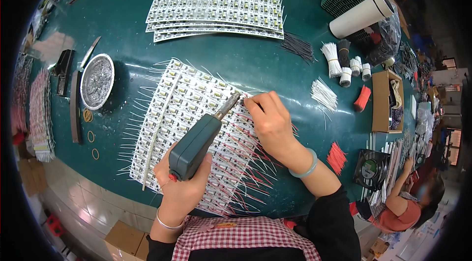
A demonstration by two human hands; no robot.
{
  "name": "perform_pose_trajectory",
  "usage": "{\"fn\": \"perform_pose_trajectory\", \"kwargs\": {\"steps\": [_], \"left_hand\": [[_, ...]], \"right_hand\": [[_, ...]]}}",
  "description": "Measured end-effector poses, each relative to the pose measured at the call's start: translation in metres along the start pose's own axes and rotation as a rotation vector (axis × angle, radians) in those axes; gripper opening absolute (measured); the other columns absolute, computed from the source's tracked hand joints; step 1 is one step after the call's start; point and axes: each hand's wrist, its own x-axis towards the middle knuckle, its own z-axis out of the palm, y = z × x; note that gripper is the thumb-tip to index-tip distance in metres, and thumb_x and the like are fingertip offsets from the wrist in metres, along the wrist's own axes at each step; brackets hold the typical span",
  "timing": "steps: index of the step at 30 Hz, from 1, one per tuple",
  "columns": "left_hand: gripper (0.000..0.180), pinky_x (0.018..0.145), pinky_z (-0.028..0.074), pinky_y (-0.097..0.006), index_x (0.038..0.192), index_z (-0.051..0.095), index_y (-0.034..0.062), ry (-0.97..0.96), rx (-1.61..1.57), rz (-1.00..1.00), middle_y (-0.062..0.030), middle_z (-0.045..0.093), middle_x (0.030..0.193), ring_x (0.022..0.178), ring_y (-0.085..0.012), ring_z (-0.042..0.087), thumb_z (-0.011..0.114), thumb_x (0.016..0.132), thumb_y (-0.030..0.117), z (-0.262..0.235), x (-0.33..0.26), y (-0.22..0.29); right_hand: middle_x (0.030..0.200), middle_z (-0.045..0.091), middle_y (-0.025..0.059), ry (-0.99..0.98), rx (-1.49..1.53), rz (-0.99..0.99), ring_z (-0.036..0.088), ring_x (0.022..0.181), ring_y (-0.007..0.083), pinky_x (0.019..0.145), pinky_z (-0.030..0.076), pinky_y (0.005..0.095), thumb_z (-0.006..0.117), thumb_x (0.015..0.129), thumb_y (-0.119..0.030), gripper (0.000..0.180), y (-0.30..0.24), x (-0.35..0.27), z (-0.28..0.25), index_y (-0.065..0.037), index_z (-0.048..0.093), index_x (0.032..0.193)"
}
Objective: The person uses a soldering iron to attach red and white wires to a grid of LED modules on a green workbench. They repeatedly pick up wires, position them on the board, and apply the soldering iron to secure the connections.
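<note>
My left hand (183, 193) is wrapped round the dark green body of a soldering gun (195, 145). Its metal tip reaches up and right to the top right edge of a white circuit board panel (172, 113). Right at that tip, my right hand (273, 126) pinches what looks like a thin wire; the fingers mostly hide it. Rows of small yellowish parts cover the panel, which lies tilted on the green table. White wires stick out along its left side, red and white wires (253, 172) along its lower right. A pale strip (160, 130) lies across the panel.
Stacked board panels (216, 0) lie at the back. On the left are a foil-like bowl (97, 81), rubber bands (87, 115) and a dark bar (75, 106). Wire bundles (332, 59), loose red wires (337, 159), a white cylinder (361, 15) and a cardboard box (381, 101) stand right. A co-worker (400, 207) sits beyond.
</note>
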Motion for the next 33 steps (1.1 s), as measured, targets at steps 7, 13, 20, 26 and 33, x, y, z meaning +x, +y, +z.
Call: {"fn": "perform_pose_trajectory", "kwargs": {"steps": [7,13,20,26,33], "left_hand": [[0.016,0.056,0.045,-0.025,0.091,0.068,-0.0040,-0.011,-0.002,-0.012,-0.0068,0.066,0.075,0.062,-0.0100,0.058,0.075,0.077,0.001,0.001,0.001,-0.004],[0.015,0.054,0.043,-0.026,0.089,0.067,-0.0034,-0.013,0.007,-0.015,-0.0060,0.064,0.072,0.059,-0.0100,0.056,0.075,0.077,0.002,0.004,0.001,-0.007],[0.014,0.052,0.042,-0.028,0.082,0.064,-0.0018,-0.046,0.074,0.007,-0.0059,0.059,0.065,0.054,-0.0116,0.053,0.076,0.078,0.003,0.003,0.001,-0.011],[0.013,0.051,0.041,-0.027,0.081,0.063,-0.0017,-0.064,0.084,-0.007,-0.0055,0.058,0.065,0.054,-0.0112,0.052,0.075,0.078,0.002,0.002,0.001,-0.009],[0.013,0.052,0.043,-0.026,0.087,0.066,-0.0042,-0.031,0.048,0.076,-0.0071,0.061,0.072,0.058,-0.0107,0.055,0.074,0.076,-0.002,0.001,0.003,-0.003]], "right_hand": [[0.089,0.055,0.0123,-0.006,-0.001,0.000,0.055,0.082,0.0266,0.065,0.051,0.0334,0.061,0.067,0.003,0.030,0.000,0.000,0.000,0.008,0.064,0.097],[0.088,0.054,0.0124,-0.012,-0.013,0.004,0.054,0.082,0.0263,0.065,0.051,0.0330,0.061,0.068,0.003,0.030,-0.002,0.001,0.000,0.008,0.064,0.097],[0.089,0.054,0.0124,-0.023,-0.016,0.000,0.055,0.082,0.0262,0.064,0.051,0.0328,0.061,0.068,0.003,0.031,-0.002,0.002,0.000,0.009,0.064,0.098],[0.090,0.055,0.0125,-0.021,-0.024,0.003,0.055,0.083,0.0263,0.064,0.051,0.0325,0.062,0.067,0.004,0.030,-0.002,0.002,-0.001,0.008,0.064,0.097],[0.091,0.055,0.0125,-0.019,-0.002,0.010,0.055,0.083,0.0268,0.064,0.050,0.0331,0.061,0.066,0.005,0.030,-0.001,0.002,0.000,0.007,0.064,0.097]]}}
